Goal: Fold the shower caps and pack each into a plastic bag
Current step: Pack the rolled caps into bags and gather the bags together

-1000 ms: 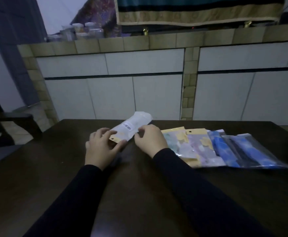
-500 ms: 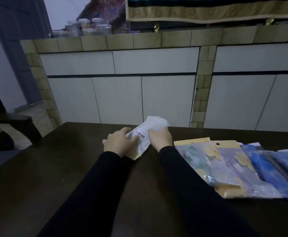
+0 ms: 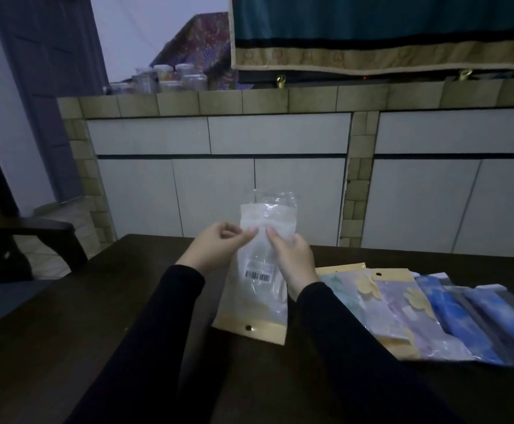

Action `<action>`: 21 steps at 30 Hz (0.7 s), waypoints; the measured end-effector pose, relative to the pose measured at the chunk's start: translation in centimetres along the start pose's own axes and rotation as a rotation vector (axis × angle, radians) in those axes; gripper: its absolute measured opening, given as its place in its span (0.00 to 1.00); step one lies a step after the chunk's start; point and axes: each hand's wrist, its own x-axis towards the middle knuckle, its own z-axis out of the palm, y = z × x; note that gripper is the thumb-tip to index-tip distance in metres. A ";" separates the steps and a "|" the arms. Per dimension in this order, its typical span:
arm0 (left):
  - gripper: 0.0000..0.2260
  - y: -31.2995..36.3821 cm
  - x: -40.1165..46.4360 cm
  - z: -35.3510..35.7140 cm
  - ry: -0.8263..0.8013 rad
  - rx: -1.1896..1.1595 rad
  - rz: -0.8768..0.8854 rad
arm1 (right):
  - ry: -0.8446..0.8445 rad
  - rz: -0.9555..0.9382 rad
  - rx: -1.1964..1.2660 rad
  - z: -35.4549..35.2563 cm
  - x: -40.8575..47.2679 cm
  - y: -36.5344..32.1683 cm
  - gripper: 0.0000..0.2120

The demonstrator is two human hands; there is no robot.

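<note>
A wide tiled counter with pale cabinet doors (image 3: 280,191) fills the background, with a teal and gold cloth (image 3: 371,35) hanging over its top edge and a cluster of clear jars (image 3: 170,78) standing at its left end. In front of it lies the dark wooden bench (image 3: 66,347), and a dark chair (image 3: 20,240) stands off its left side.

On the right part of the bench a row of packed bags (image 3: 426,313) lies fanned and overlapping: pale ones with yellow headers nearer the middle, blue ones toward the right edge.

Two black sleeves reach forward from the bottom of the view. Between the hands a clear plastic bag (image 3: 258,289) stands almost upright, its yellow header with a punched hole lowest, down at the bench, and its open mouth uppermost. A barcode label shows on its face. Something white and folded sits in its upper part; whether it is the shower cap cannot be told.

The left hand (image 3: 216,246) pinches the bag's left edge, fingers curled. The right hand (image 3: 292,255) grips the bag's right side, thumb on the front face.
</note>
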 end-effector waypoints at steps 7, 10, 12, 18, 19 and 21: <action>0.35 1.7 -1.3 0.6 0.040 -0.406 -0.009 | -0.162 -0.085 0.116 -2.2 -2.6 -1.8 0.12; 0.23 1.4 -2.7 0.6 -0.013 -0.368 -0.034 | -0.144 -0.086 0.054 -3.1 -2.7 -2.5 0.08; 0.17 1.1 -3.3 0.6 -0.121 -0.441 -0.036 | -0.164 -0.057 0.046 -3.4 -2.8 -2.6 0.06; 0.21 0.9 -3.0 1.0 -0.148 -0.551 0.008 | -0.225 -0.032 0.192 -3.8 -2.8 -2.7 0.10; 0.18 0.8 -2.9 1.1 -0.114 -0.606 0.014 | -0.280 -0.022 0.214 -4.0 -2.6 -2.6 0.12; 0.13 1.0 -2.9 1.4 -0.072 -0.685 0.024 | -0.334 -0.021 0.230 -4.3 -2.5 -2.4 0.09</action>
